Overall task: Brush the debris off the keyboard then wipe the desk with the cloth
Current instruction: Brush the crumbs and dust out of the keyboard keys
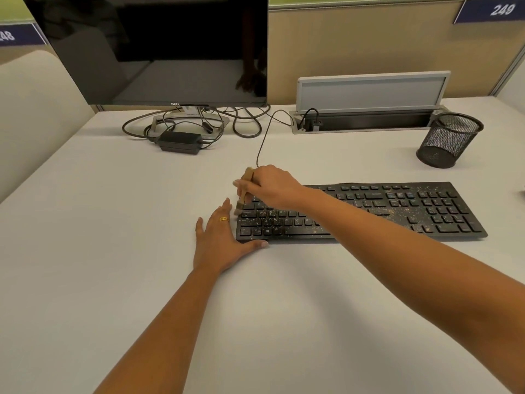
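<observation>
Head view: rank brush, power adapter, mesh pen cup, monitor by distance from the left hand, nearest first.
From the left hand, flat on the desk at the keyboard's left end:
1. Brush, just above it, held in the right hand.
2. Power adapter, farther back, by the monitor stand.
3. Monitor, behind the adapter, at the desk's back edge.
4. Mesh pen cup, far right.

Keyboard [397,211] middle rows behind the right forearm; brush [246,189] handle partly inside the right hand [272,186].
</observation>
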{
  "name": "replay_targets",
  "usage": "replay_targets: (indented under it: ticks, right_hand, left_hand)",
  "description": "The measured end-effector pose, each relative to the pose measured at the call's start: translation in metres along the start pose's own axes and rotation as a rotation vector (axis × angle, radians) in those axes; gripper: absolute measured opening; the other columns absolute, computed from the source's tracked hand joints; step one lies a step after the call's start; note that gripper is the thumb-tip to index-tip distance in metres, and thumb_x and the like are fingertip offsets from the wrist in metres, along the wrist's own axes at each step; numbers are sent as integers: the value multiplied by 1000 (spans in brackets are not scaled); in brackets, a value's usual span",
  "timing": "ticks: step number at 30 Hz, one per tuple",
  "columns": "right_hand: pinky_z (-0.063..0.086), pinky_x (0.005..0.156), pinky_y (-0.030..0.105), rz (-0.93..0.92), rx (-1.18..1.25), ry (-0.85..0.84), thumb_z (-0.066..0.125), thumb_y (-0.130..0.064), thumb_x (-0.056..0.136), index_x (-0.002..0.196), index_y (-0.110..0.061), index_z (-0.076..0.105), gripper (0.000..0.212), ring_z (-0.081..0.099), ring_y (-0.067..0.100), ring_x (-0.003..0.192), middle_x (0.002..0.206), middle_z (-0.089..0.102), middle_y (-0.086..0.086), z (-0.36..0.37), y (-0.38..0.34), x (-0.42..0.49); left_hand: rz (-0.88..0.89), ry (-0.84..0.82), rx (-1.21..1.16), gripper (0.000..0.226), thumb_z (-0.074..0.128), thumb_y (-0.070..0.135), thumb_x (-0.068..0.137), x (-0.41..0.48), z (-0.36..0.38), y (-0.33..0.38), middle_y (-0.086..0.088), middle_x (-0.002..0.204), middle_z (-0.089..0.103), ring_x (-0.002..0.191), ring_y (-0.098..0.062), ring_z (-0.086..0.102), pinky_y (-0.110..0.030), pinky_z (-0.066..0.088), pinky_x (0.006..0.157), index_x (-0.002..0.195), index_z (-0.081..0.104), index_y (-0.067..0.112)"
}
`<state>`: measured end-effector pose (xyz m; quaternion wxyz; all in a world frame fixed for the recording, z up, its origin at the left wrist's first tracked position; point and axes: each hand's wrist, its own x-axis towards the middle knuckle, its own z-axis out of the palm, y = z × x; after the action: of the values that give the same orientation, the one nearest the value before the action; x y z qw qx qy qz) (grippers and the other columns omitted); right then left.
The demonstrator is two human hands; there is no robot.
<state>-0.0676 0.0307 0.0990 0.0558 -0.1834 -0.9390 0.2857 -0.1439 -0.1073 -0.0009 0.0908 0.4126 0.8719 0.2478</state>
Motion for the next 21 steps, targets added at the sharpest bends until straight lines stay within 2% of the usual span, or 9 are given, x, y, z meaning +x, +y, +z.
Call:
replay_targets:
  ticks: [3,5,7,10,13,17,21]
  right_hand:
    - [36,67,29,-69,-247,18,32,-41,100,89,-11,63,44,50,14,72,73,57,-5,-7,-4,-1]
    - [39,67,32,-97,-316,63,30,-40,100,91,-9,61,45,51,17,74,76,59,1,-10,-3,0]
    - [40,68,30,-80,-199,89,32,-41,100,92,-11,64,44,53,14,74,82,65,3,-12,-1,0]
    - [36,64,26,-63,-54,72,36,-42,99,91,-17,66,40,53,8,72,83,68,-5,-9,3,-1]
    - [32,57,25,-61,-132,11,35,-41,99,81,-17,61,39,47,6,62,69,58,-10,-6,3,-3]
    - [33,64,29,-109,-342,73,29,-40,100,80,-12,55,43,47,16,69,66,49,-3,-11,3,0]
    - [32,56,21,-100,-130,72,34,-42,99,74,-20,60,42,46,3,59,63,51,-16,-12,3,-1]
  left_hand:
    - [3,-4,-4,131,51,88,46,-1,0,2,7,157,23,144,-8,18,-42,-1,119,152,16,20]
    - [4,-4,-4,131,51,87,47,-2,-1,3,6,156,26,144,-9,19,-42,-1,119,152,12,19]
    - [2,-5,-3,131,51,87,47,-2,-1,2,6,156,26,144,-9,19,-42,-1,119,152,12,20]
    - [1,-9,5,130,50,88,47,-1,-1,2,7,157,22,144,-9,18,-44,0,119,152,15,20]
    - [0,-11,4,131,51,88,47,-1,-1,3,6,156,25,144,-9,19,-43,-1,119,152,11,20]
    - [-1,-11,1,131,51,86,48,-2,-2,4,5,155,27,144,-9,19,-43,-1,119,153,9,19]
    - [-3,-14,-11,131,52,86,48,-3,-3,4,6,156,25,144,-8,17,-42,-2,119,152,10,20]
